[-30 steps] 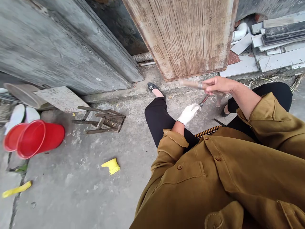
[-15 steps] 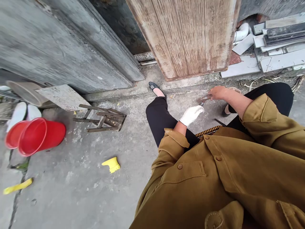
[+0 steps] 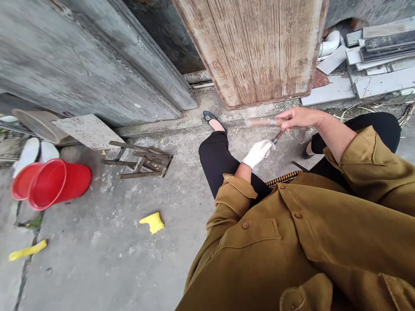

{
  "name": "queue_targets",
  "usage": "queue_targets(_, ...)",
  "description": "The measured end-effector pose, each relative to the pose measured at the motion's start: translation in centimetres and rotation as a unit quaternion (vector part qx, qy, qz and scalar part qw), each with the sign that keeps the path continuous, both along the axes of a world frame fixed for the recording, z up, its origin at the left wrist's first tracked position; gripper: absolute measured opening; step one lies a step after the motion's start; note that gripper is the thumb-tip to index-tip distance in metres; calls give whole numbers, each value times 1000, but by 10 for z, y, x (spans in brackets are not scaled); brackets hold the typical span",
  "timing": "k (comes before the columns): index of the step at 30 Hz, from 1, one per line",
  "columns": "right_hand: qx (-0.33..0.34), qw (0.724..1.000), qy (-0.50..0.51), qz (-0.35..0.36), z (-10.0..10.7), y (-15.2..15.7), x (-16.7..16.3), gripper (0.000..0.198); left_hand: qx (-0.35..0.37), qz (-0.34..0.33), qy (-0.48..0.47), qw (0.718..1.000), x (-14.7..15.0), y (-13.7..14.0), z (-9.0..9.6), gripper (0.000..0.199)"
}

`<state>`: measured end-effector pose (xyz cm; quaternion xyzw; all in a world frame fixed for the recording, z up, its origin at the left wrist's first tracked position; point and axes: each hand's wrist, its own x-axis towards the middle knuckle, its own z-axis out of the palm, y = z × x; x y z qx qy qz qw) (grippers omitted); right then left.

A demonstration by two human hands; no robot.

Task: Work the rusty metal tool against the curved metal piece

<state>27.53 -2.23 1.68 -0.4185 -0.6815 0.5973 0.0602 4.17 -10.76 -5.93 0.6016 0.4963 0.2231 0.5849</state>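
Red tool (image 3: 279, 136): grasped in my gloved left hand (image 3: 258, 153), above the concrete (image 3: 281, 161);
Wooden tool (image 3: 262, 122): blurred, gripped in my bare right hand (image 3: 297, 118);
Left hand risk: tools crowded; mistimed swing could strike it.

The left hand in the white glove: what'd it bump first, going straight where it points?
Beyond the dark red handle, the left hand would probably meet the right hand; depth is unclear.

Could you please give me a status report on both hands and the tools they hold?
Left hand, white-gloved: closed on dark-red tool. Right hand, bare: gripping blurred brown rod. Wooden panel beyond both hands.
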Motion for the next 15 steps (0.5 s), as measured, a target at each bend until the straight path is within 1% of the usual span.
queue_targets(2,49,991,-14,-127,-7,5,1,52,21,-34,12,999,2,-1,1,39)
queue_targets(3,69,983,-39,-165,-12,7,2,51,30,-42,18,999,3,-2,2,39)
queue_targets(4,90,976,-77,-184,-18,9,2,49,35,-47,21,998,4,-3,4,38)
queue_targets(5,113,968,-127,-183,-24,11,1,48,39,-50,24,998,4,-4,5,37)
queue_targets(6,140,959,-181,-169,-29,12,1,47,43,-51,26,997,3,-6,8,35)
queue_targets(8,193,933,-283,-113,-36,14,-2,48,55,-50,33,997,1,-9,12,30)
queue_targets(10,222,906,-355,-58,-39,13,-6,48,68,-46,40,996,-1,-12,16,27)
queue_targets(13,213,888,-407,16,-41,11,-12,44,82,-45,47,995,-3,-13,16,25)
queue_targets(14,202,886,-415,40,-43,10,-13,41,85,-47,48,994,-3,-12,14,24)
queue_targets(15,194,891,-406,59,-45,9,-14,36,88,-49,49,994,-3,-10,12,25)
